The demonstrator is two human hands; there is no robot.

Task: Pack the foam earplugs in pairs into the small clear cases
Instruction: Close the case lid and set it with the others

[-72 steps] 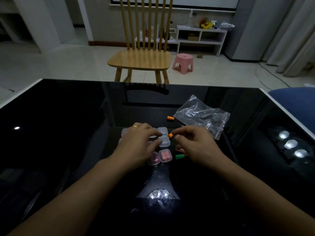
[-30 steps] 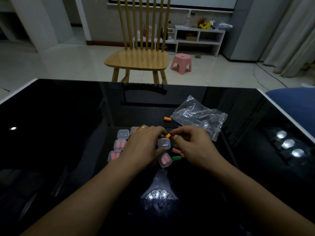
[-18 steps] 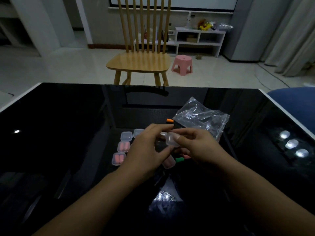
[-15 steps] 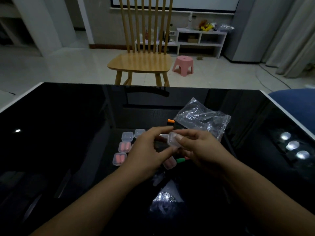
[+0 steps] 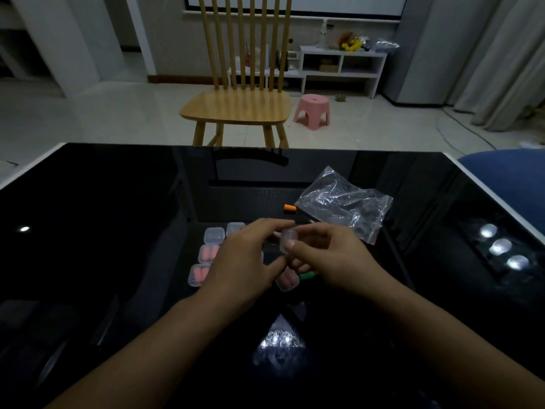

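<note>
Now that the small case (image 5: 287, 241) has come up off the surface (image 5: 118, 231), where it sat a second ago among the others, I see my right hand (image 5: 330, 261) pinching it between thumb and fingertips, raised just in front of me. My left hand (image 5: 244, 261) has closed in from the other side, its fingers curled toward the same case and touching it; whether it grips the lid or only steadies it I cannot tell. The orange earplug I was pinching earlier no longer shows, so I judge it has gone inside the case or is hidden behind my fingers.

Below the hands, a filled case with pink plugs (image 5: 287, 280) lies beside a loose green earplug (image 5: 306, 275). To the left sit two more filled pink cases (image 5: 198, 274) and two empty ones (image 5: 214, 234). One orange earplug (image 5: 290, 208) lies farther back, just beside the crumpled plastic bag (image 5: 345, 205).

I read this as mid-fill: that far orange plug looks like the partner this case needs before I snap it closed.
</note>
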